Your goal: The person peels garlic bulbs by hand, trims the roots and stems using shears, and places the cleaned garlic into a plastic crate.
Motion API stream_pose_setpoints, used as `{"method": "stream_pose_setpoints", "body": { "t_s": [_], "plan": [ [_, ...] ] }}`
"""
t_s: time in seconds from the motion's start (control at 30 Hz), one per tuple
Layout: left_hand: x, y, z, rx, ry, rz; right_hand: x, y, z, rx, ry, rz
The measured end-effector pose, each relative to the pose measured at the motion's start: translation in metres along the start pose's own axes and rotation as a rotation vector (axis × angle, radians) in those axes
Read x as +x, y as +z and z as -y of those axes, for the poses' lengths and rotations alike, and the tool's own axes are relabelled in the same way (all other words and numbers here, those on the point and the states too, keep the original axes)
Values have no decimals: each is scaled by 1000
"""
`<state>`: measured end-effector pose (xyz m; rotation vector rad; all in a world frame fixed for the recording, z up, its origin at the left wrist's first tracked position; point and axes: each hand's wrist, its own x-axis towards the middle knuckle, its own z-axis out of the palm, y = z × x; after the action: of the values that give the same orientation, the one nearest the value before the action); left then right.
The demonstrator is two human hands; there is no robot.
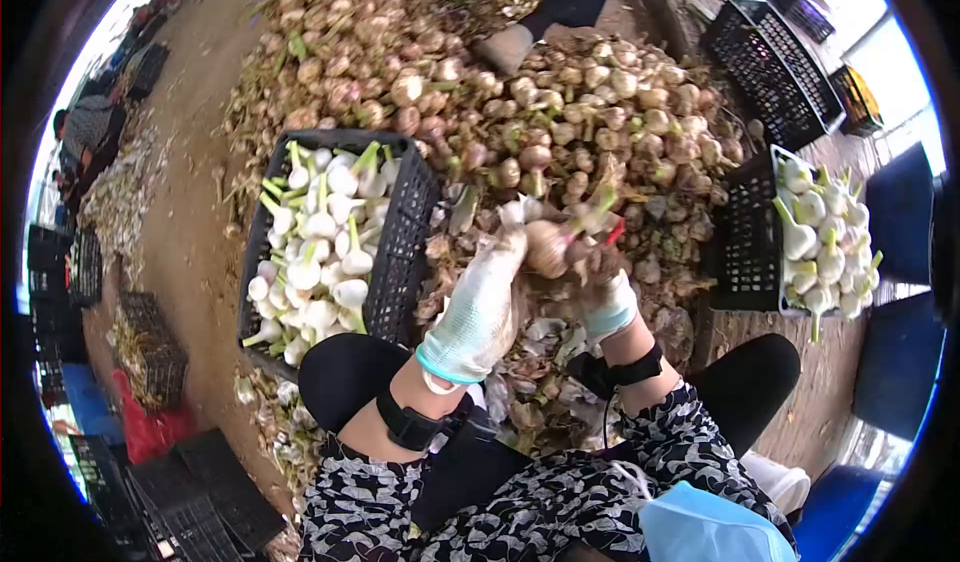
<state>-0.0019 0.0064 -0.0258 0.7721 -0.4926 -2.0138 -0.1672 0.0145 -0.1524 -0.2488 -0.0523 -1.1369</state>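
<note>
My left hand [478,307], in a whitish glove with a turquoise cuff, is closed around an unpeeled garlic bulb [547,249] with brown, dirty skin. From the bulb a pale green stem slants up to the right. My right hand [606,297], gloved too and darkened at the fingers, is closed at the stem side of the bulb. A small red object [614,231] sticks out at its fingertips; the fingers hide most of it. Beneath both hands lie loose garlic skins [545,362].
A large heap of unpeeled garlic [620,92] spreads ahead. Black crates of clean white garlic stand at left [410,232] and right [745,232]. Another person's foot [505,49] rests in the heap. More black crates [770,62] stand at back right. A person [90,127] is far left.
</note>
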Motion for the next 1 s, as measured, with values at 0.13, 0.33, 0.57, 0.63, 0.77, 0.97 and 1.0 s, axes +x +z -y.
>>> {"method": "stream_pose_setpoints", "body": {
  "t_s": [0.13,0.33,0.57,0.63,0.77,0.97,1.0],
  "plan": [
    [-5,12,-7,21,18,131,-1,63,16,-936,-188,-189],
    [4,26,-1,1054,743,3,-3,110,29,-1150,-189,-471],
    [2,33,-2,1173,792,49,11,147,28,-1206,-264,-659],
    [5,28,1,1077,692,88,7,145,35,-1082,-178,-667],
    [3,32,2,944,611,76,-3,123,47,-1179,-258,-447],
    [-3,38,-1,794,499,69,4,128,36,-1079,-199,-539],
    [6,33,0,514,456,149,8,133,27,-1313,-355,-533]
  ]
}}
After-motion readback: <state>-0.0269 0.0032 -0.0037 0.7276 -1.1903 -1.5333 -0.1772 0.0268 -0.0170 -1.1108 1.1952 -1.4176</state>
